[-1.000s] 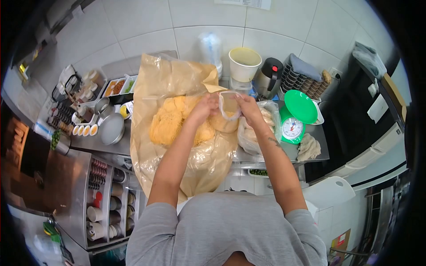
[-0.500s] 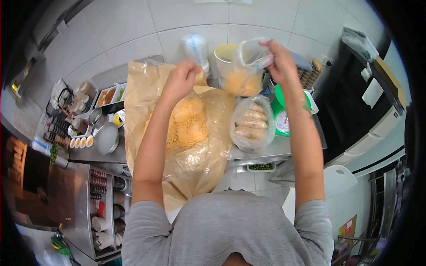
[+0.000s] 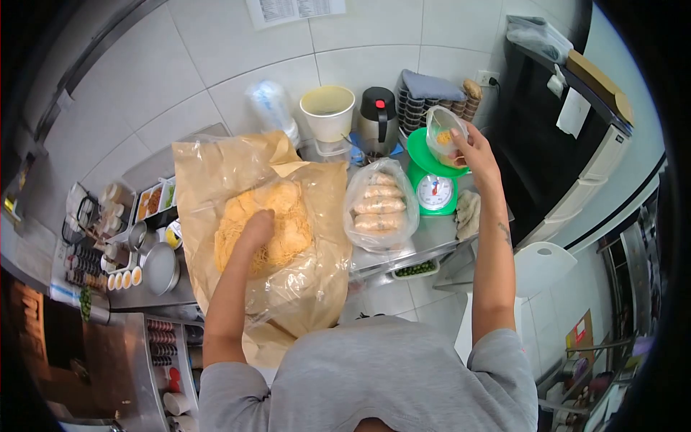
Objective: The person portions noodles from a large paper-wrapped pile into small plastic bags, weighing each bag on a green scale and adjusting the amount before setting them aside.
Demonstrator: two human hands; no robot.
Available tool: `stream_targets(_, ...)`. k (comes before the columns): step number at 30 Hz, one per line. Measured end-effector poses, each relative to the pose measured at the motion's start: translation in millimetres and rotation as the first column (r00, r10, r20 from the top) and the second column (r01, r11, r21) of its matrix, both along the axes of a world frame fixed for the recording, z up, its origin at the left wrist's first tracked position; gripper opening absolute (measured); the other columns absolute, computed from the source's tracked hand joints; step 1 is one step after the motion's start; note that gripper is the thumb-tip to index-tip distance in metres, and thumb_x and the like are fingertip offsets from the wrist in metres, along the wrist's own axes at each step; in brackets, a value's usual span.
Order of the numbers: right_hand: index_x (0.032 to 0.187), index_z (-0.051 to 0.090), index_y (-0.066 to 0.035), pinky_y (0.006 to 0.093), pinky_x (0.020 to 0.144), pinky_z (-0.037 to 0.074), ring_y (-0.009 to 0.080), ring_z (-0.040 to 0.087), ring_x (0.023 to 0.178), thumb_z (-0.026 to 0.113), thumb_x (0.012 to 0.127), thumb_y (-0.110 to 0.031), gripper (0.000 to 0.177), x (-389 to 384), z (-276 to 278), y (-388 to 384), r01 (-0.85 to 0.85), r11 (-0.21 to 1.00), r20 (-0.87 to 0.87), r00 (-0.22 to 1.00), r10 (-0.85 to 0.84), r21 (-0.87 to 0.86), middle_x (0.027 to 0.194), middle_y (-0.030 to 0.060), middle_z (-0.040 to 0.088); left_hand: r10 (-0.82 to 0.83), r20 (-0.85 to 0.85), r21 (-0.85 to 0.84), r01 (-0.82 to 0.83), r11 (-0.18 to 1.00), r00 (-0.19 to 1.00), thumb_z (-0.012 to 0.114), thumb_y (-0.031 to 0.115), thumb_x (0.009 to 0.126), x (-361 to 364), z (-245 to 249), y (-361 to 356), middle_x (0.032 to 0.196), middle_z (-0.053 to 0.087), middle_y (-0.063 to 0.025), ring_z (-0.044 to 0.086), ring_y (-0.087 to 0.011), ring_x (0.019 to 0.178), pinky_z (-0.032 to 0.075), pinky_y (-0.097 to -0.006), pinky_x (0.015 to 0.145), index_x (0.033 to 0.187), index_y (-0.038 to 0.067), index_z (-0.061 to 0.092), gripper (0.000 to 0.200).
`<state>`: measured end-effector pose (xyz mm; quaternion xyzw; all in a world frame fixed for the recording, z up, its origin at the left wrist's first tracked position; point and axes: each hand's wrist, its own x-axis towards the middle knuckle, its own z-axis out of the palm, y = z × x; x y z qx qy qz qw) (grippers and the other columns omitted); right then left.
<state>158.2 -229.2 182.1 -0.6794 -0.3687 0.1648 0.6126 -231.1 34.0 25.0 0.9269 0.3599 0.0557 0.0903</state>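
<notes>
My left hand reaches down into a heap of thin yellow dried noodles, its fingers curled against them. The noodles lie on a large sheet of brown paper with clear plastic over it. My right hand grips the edge of a clear plastic bag with a small portion of noodles inside. This bag is over the pan of a green dial scale. Left of the scale lies another clear bag, filled with several wrapped noodle portions.
Behind the paper stand a roll of plastic bags, a cream bucket and a steel jug. On the left are halved eggs, a metal bowl and food trays. A cloth lies beside the scale.
My left hand has come down from the air onto the noodles. My right hand has carried the plastic bag rightward, from in front of the bucket to over the scale. The view has shifted.
</notes>
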Motion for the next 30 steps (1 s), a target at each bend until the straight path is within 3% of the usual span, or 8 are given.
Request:
stream_targets(3,0.131,0.038,-0.005,0.0244,0.053,0.042,0.0108,0.053,0.063,0.064,0.08,-0.036,0.065,-1,-1,-10,0.025,1.0,0.087,0.996,-0.027,0.017,0.077,0.0037,0.053,0.019,0.287,0.012,-0.024,1.0,0.958,0.052,0.007,0.077,-3,53,-2,0.071,0.057,-0.0208,0.057,-0.0328,0.069,0.044,-0.0385,0.064,0.086,-0.002,0.055,0.013)
stream_targets(11,0.132,0.035,-0.001,0.0233,0.053,0.041,0.01,0.051,0.063,0.064,0.079,-0.043,0.074,-19,16,-9,0.15,0.989,0.089,0.985,-0.149,-0.005,0.074,0.0038,0.049,0.154,0.491,-0.19,-0.067,0.98,0.858,0.054,0.011,0.077,-24,164,-27,0.066,0.053,-0.0175,0.052,-0.0285,0.061,0.041,-0.0361,0.058,0.087,-0.002,0.053,0.016)
stream_targets(16,0.126,0.04,0.001,0.0232,0.049,0.042,0.0102,0.051,0.059,0.065,0.076,-0.047,0.074,-10,5,6,0.242,0.97,0.098,0.966,-0.24,-0.013,0.074,0.0052,0.049,0.093,0.339,-0.013,-0.094,0.996,0.936,0.052,0.009,0.076,-30,131,-25,0.07,0.056,-0.0196,0.053,-0.0339,0.066,0.041,-0.0379,0.062,0.082,-0.002,0.053,0.013)
stream_targets(18,0.124,0.041,0.002,0.0253,0.046,0.044,0.0122,0.054,0.056,0.067,0.072,-0.05,0.077,-6,2,12,0.269,0.963,0.091,0.959,-0.268,0.003,0.075,0.0078,0.054,0.174,0.128,-0.044,-0.17,0.985,0.976,0.054,0.013,0.076,-28,89,-15,0.083,0.059,-0.0225,0.056,-0.0375,0.083,0.044,-0.042,0.071,0.09,0.0,0.054,0.019)
stream_targets(23,0.097,0.055,0.001,0.0239,0.047,0.043,0.0107,0.052,0.056,0.063,0.081,-0.032,0.038,32,-20,30,0.254,0.963,0.058,0.964,-0.259,0.088,0.069,0.0034,0.051,0.138,-0.061,-0.13,-0.145,0.981,0.989,0.064,0.02,0.073,-7,30,-51,0.116,0.051,-0.0225,0.051,-0.0348,0.106,0.045,-0.0402,0.086,0.116,0.01,0.051,0.046)
stream_targets(26,0.078,0.057,-0.002,0.0242,0.049,0.043,0.0105,0.051,0.055,0.057,0.086,-0.017,0.017,31,-12,51,0.165,0.915,-0.246,0.966,-0.075,0.369,0.065,0.0008,0.052,0.086,-0.08,-0.1,-0.093,0.991,0.993,0.064,0.018,0.072,0,-1,-34,0.105,0.057,-0.023,0.055,-0.0332,0.101,0.045,-0.0389,0.085,0.11,0.008,0.055,0.041)
stream_targets(28,0.083,0.056,-0.003,0.0227,0.051,0.043,0.0096,0.05,0.057,0.052,0.089,-0.012,0.011,31,4,62,0.022,0.842,-0.357,0.912,0.204,0.54,0.068,-0.0001,0.052,0.095,-0.084,-0.096,-0.103,0.99,0.992,0.063,0.015,0.072,0,4,-21,0.096,0.06,-0.0232,0.057,-0.0329,0.098,0.046,-0.038,0.083,0.106,0.007,0.058,0.035)
stream_targets(30,0.084,0.055,-0.003,0.0219,0.053,0.043,0.0088,0.05,0.059,0.05,0.09,-0.01,0.01,-4,37,67,0.054,0.8,-0.42,0.871,0.255,0.597,0.07,0.0,0.051,0.051,0.174,-0.127,-0.029,0.992,0.983,0.06,0.011,0.073,-16,26,-7,0.081,0.059,-0.0176,0.059,-0.0294,0.087,0.047,-0.0371,0.074,0.1,0.005,0.058,0.029)
